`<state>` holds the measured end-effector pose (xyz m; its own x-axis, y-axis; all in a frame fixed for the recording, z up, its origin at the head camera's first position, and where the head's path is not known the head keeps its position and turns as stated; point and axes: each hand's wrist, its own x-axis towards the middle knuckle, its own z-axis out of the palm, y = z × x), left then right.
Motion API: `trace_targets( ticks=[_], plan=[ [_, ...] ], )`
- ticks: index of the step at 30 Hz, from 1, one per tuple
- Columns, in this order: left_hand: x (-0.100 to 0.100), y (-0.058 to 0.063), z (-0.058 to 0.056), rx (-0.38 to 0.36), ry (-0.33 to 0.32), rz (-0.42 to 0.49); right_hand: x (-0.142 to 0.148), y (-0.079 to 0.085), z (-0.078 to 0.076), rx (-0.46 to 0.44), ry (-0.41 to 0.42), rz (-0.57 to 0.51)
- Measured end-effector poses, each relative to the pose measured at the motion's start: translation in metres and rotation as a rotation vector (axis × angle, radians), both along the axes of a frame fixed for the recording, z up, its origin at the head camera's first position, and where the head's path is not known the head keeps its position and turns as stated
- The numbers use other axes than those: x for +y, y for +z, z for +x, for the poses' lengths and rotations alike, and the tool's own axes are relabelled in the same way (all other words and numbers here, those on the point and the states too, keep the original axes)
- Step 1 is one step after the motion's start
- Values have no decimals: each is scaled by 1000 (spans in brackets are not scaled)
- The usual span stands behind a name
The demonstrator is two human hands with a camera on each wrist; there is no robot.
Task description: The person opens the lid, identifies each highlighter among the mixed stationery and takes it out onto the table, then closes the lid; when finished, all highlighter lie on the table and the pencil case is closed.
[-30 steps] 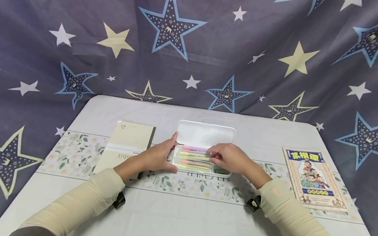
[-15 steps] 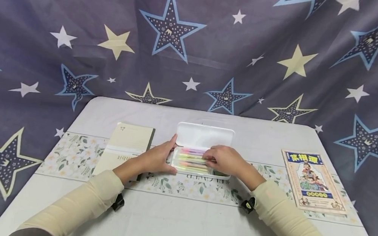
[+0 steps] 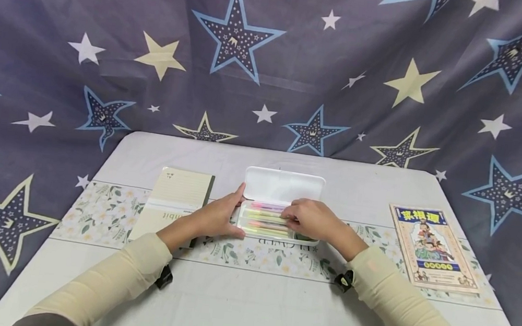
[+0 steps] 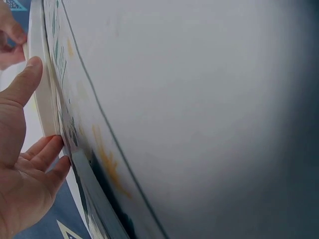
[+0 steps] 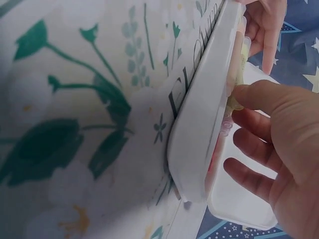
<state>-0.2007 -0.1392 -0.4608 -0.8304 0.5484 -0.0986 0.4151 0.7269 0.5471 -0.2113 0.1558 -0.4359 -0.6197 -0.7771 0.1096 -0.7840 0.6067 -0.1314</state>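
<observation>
A white pencil case (image 3: 284, 187) lies with its lid raised in the middle of the table, and several pastel pens (image 3: 265, 225) fill its tray. My left hand (image 3: 218, 214) grips the left end of the case, thumb on the near side and fingers around the end and far corner. Over the right half of the tray, my right hand (image 3: 314, 220) pinches a yellow-green pen (image 5: 237, 94) between thumb and index finger. Its other fingers hang loosely curled in the right wrist view. The right ends of the pens are partly hidden by this hand.
To the left lies a cream notebook (image 3: 183, 187), partly under my left forearm. A comic-style book (image 3: 432, 248) with a blue title band lies at the right. The white table (image 3: 247, 308) has a flowered strip and meets a star-patterned curtain (image 3: 286, 92) behind.
My right hand has shifted slightly left over the tray since a second ago and stays there. The left hand has kept its place on the case.
</observation>
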Motion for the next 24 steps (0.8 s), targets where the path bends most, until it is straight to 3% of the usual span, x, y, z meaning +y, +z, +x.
trace_targets(
  ticks=[7,24],
  plan=[
    [0,1,0,-12,9,7,4,1,1,43,32,-43],
    [-1,0,-1,-25,9,18,19,2,4,-4,1,-125]
  ],
)
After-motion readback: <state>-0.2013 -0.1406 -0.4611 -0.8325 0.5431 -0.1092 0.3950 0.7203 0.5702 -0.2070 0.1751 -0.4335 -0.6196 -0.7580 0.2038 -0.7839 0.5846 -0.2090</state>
